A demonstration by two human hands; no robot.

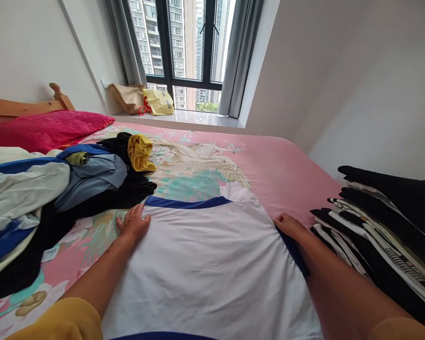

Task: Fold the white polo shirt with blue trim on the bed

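A white shirt with a blue collar (205, 264) lies spread flat on the pink bed sheet (283, 165) in front of me. My left hand (132, 223) rests palm down on the shirt's left shoulder edge, fingers stretched out. My right hand (288, 224) presses flat on the shirt's right edge beside a blue sleeve (293, 250), its fingers partly tucked at the fabric's edge. Neither hand holds anything.
A heap of unfolded clothes (56, 189) in blue, black, yellow and cream lies at the left. A stack of folded black and white garments (382, 226) sits at the right. A red pillow (46, 130) is at the head. Bags (145, 99) stand on the window sill.
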